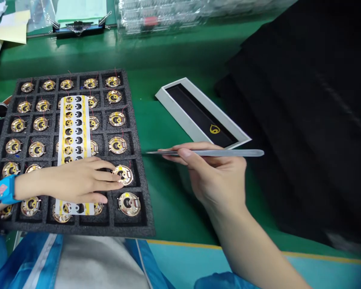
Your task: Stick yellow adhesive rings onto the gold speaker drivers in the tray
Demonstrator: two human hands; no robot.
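Observation:
My left hand (pixel 84 180) lies outstretched over a black foam tray (pixel 142 168), its fingertips touching a round gold-rimmed watch movement (pixel 124 175) in the right column. Under that hand runs a white and yellow sticker strip (pixel 74 132) with black die-cut shapes, laid across the tray and partly covered. More movements, such as one nearest me (pixel 129 204), sit in the compartments, many with thin red wires. To the right of the tray, my right hand (pixel 216 172) grips metal tweezers (pixel 228 153), which point left toward the tray's edge. Whether the tips hold anything is too small to tell.
A white-walled box (pixel 180 118) with a black inside and a yellow teardrop-shaped piece (pixel 214 129) stands behind my right hand. Dark cloth (pixel 303 120) covers the right side. Clear plastic trays (pixel 162 14) and a clipboard (pixel 80 28) lie at the back of the green table (pixel 144 96).

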